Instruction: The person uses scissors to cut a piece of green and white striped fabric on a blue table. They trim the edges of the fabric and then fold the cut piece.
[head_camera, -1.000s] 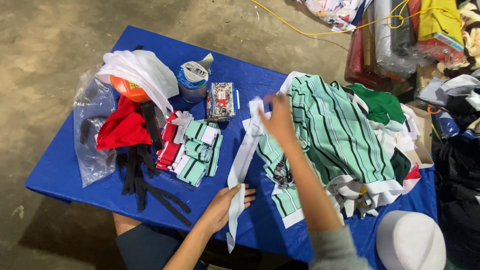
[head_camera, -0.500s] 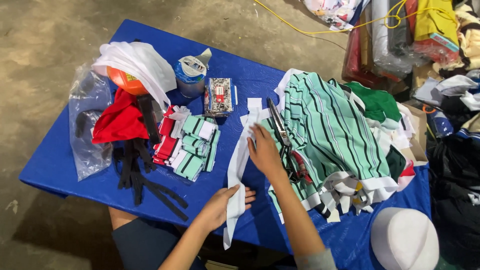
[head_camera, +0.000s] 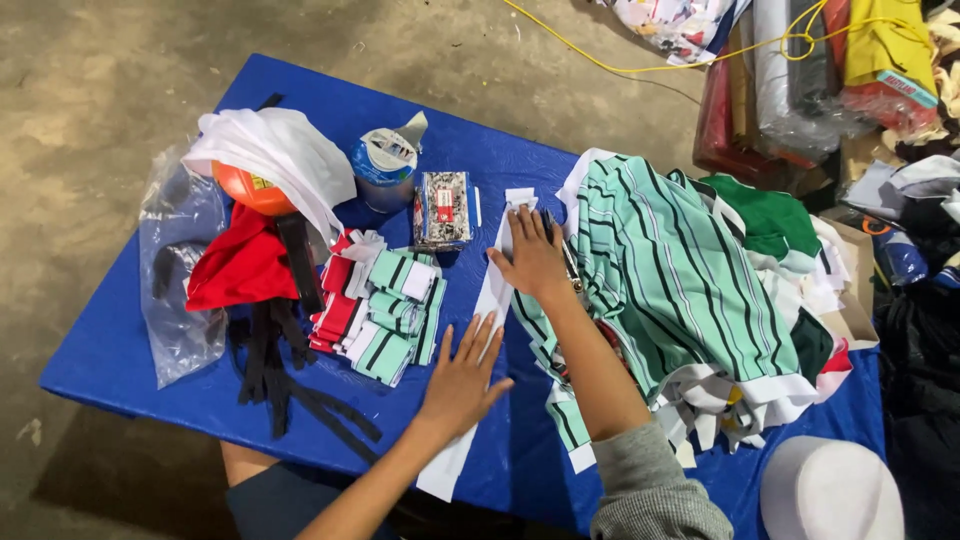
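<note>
Bench (head_camera: 130, 370), head view: blue top on a bare concrete floor (head_camera: 90, 80), filling the frame's middle. Left hand (head_camera: 462, 375), lower centre: flat, fingers spread, grip wide and holding nothing, pressing the lower part of a long white fabric strip (head_camera: 492, 300). Right hand (head_camera: 533, 255), centre: flat, fingers together, grip likewise unclosed, pinning the strip's upper part. Strip runs from centre down to the bench's near edge. Right of it, touching: heap of green striped fabric (head_camera: 670, 270). Left of it: stack of folded green and red pieces (head_camera: 385, 310), black straps (head_camera: 270, 360), red cloth (head_camera: 240, 265), clear plastic bag (head_camera: 175, 270). Upper centre: tape roll (head_camera: 385, 165), small patterned packet (head_camera: 443, 207). Lower right: white cap (head_camera: 830, 490).
</note>
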